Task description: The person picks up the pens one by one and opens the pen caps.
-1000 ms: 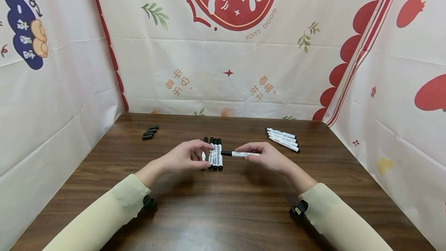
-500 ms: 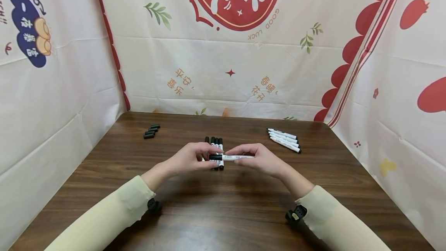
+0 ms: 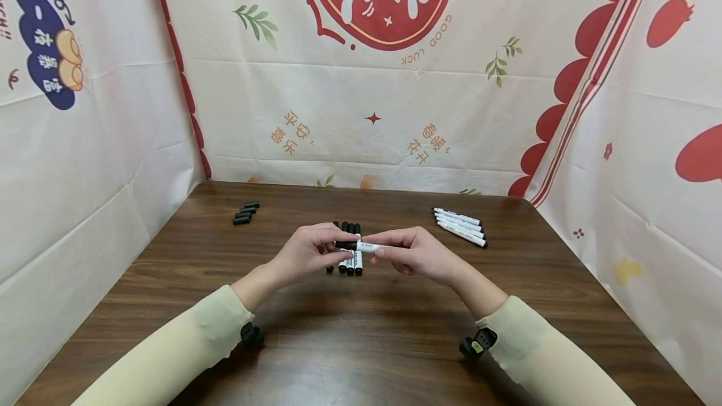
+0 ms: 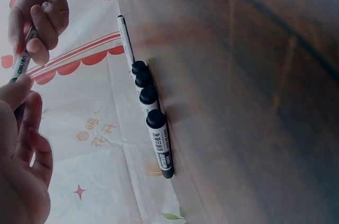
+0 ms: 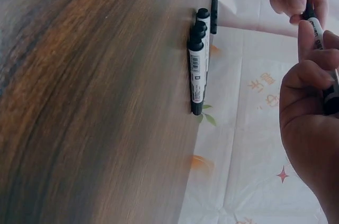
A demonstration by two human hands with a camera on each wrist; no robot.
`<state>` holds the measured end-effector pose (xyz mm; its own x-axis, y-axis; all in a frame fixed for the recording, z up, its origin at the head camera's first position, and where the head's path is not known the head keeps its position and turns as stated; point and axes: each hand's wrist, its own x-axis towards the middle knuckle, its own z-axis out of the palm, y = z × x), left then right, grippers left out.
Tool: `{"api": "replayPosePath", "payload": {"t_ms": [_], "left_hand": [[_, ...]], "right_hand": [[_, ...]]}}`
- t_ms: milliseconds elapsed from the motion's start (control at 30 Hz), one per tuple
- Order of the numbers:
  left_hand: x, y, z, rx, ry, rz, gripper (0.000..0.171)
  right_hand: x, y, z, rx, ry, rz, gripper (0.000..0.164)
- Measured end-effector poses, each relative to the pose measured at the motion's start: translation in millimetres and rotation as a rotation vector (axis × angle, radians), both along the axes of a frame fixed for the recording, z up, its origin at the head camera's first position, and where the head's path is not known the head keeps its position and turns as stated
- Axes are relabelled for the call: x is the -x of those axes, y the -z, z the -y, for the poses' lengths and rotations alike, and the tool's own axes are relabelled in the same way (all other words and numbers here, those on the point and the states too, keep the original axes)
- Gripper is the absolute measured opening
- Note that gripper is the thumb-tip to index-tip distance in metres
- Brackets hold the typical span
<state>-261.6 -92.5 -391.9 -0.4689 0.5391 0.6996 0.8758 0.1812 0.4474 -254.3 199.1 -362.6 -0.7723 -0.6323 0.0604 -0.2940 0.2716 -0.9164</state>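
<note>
A white whiteboard marker point(image 3: 368, 247) with a black cap is held level above the middle of the table, its cap pointing left. My left hand point(image 3: 304, 254) pinches the black cap end between thumb and fingers. The white barrel is gripped by my right hand point(image 3: 424, 257), its fingers covering the far end in the head view. In the right wrist view the same marker point(image 5: 316, 30) spans both hands, a black end showing near the right palm. Beneath the hands several capped markers point(image 3: 350, 262) lie side by side, partly hidden by the left hand.
At the back left of the wooden table point(image 3: 338, 343) lie several loose black caps point(image 3: 242, 215). Several uncapped white markers point(image 3: 459, 225) rest in a slanted group at the back right. Printed cloth point(image 3: 361, 93) hangs around the sides and back.
My right hand has brought the marker leftward to my left hand, which now pinches its cap end. Since half a second ago the marker has shifted slightly away from me and the right fingers have repositioned.
</note>
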Motion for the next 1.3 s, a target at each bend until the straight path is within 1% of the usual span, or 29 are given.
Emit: {"api": "replayPosePath", "payload": {"t_ms": [67,133,200,267,367,500,600,700,800,900,1000,1167,1233,1300], "left_hand": [[1.2,1.6,-0.3,-0.010,0.001,-0.043,0.034],[1.7,2.7,-0.9,-0.020,0.004,-0.084,0.033],[1.3,3.4,-1.4,-0.024,0.010,-0.105,0.033],[0.5,3.8,-1.9,-0.018,0.009,-0.111,0.031],[-1.6,3.6,-2.1,-0.015,0.006,-0.081,0.027],[-3.2,2.9,-0.8,-0.022,0.020,0.012,0.023],[-3.6,3.0,0.2,-0.008,0.031,0.070,0.022],[-4.3,3.2,0.3,0.020,0.019,0.096,0.018],[-5.5,3.1,0.0,0.032,0.005,0.100,0.016],[-6.6,3.0,-0.9,0.030,0.001,0.080,0.019],[-6.6,3.4,-2.0,0.019,0.000,0.040,0.024],[-4.7,3.9,-3.9,-0.015,0.015,-0.042,0.025],[-4.5,4.2,-4.5,-0.017,0.018,-0.063,0.025],[-5.0,4.1,-4.5,-0.014,0.022,-0.074,0.023]], "right_hand": [[-0.1,-0.3,0.9,0.006,0.011,0.002,0.034],[-0.1,-0.2,1.7,-0.008,0.026,-0.021,0.034],[0.0,0.0,2.3,-0.028,0.038,-0.067,0.034],[0.5,0.2,2.6,-0.059,0.049,-0.129,0.034],[0.4,-0.3,2.5,-0.086,0.057,-0.208,0.033],[0.5,0.1,2.0,-0.106,0.060,-0.288,0.032],[0.9,2.1,1.6,-0.109,0.055,-0.355,0.031],[1.4,4.9,1.7,-0.103,0.045,-0.411,0.031],[0.8,6.5,3.0,-0.091,0.045,-0.399,0.030],[-0.6,6.2,3.8,-0.087,0.067,-0.338,0.029],[-0.6,5.7,3.7,-0.082,0.074,-0.288,0.028],[1.4,5.0,2.2,-0.057,0.046,-0.197,0.026],[1.6,4.7,1.7,-0.057,0.040,-0.176,0.026],[1.5,5.2,1.4,-0.063,0.040,-0.189,0.026]]}}
